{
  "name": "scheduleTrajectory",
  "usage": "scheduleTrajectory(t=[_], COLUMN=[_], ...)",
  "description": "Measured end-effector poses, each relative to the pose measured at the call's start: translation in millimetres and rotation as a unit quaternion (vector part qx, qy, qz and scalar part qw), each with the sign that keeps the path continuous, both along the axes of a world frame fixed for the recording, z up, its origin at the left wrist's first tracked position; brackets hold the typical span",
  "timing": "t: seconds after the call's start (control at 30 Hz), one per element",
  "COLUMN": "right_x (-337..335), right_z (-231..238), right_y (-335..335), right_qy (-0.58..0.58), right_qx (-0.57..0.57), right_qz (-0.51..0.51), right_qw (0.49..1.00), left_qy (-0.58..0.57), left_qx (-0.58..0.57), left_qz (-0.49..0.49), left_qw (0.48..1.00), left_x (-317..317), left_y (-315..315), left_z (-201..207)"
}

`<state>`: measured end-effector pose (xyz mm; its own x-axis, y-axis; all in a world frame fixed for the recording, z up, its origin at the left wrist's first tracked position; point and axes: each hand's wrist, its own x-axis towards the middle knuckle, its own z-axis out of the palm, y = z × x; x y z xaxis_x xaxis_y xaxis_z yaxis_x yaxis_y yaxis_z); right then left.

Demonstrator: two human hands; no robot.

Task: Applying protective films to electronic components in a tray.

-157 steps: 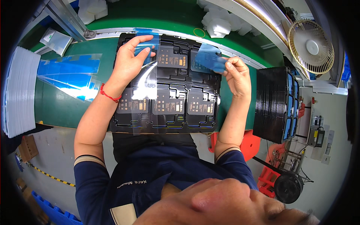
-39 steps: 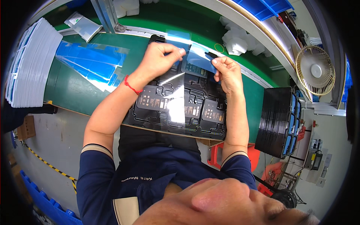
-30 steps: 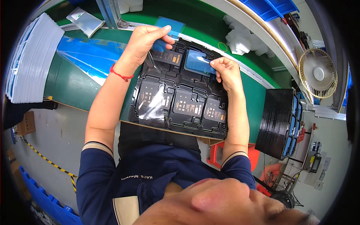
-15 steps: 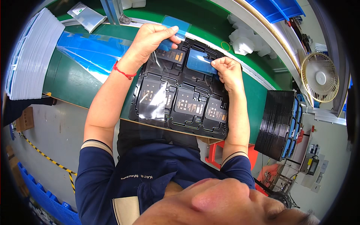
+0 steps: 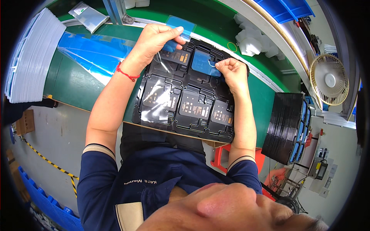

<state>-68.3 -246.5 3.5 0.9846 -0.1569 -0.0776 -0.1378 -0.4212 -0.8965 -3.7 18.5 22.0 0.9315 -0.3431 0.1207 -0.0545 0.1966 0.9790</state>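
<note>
A black moulded tray (image 5: 174, 124) holds several flat black battery packs (image 5: 194, 104) in its pockets. Over the tray's far left corner, my left hand (image 5: 156, 40) is closed on a translucent blue film sheet (image 5: 181, 25). A glossy clear film (image 5: 156, 109) covers part of the tray below that hand; whether the hand holds it too I cannot tell. My right hand (image 5: 234, 74), thumb and finger pinched, grips the right edge of another blue film (image 5: 202, 65). That film lies over a far middle pocket, and its gripped edge looks slightly curled.
Blue and clear film sheets (image 5: 94, 50) lie on the green bench (image 5: 71, 84) left of the tray. White stacked trays (image 5: 34, 57) stand at the far left, black stacked trays (image 5: 283, 127) at the right. A fan (image 5: 329, 79) and white foam pieces (image 5: 250, 40) are beyond.
My right hand has shifted slightly left, and the film edge in its pinch looks more curled. The clear film has moved a little; my left hand stays almost still.
</note>
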Motion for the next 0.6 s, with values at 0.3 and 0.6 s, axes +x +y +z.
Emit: scheduleTrajectory(t=[0.3, 0.6], right_x=[-8.0, -13.9], right_z=[14.3, 25.8], right_y=[19.9, 28.0], right_qy=[-0.051, -0.288], right_qx=[-0.209, -0.308], right_qz=[-0.005, -0.028], right_qw=[0.977, 0.906], left_qy=[-0.005, -0.053], left_qx=[0.026, -0.008], left_qz=[-0.005, -0.040], left_qw=[1.000, 0.998], left_x=[-0.2, -8.2], left_y=[-1.0, -14.4], left_z=[-0.8, -3.5])
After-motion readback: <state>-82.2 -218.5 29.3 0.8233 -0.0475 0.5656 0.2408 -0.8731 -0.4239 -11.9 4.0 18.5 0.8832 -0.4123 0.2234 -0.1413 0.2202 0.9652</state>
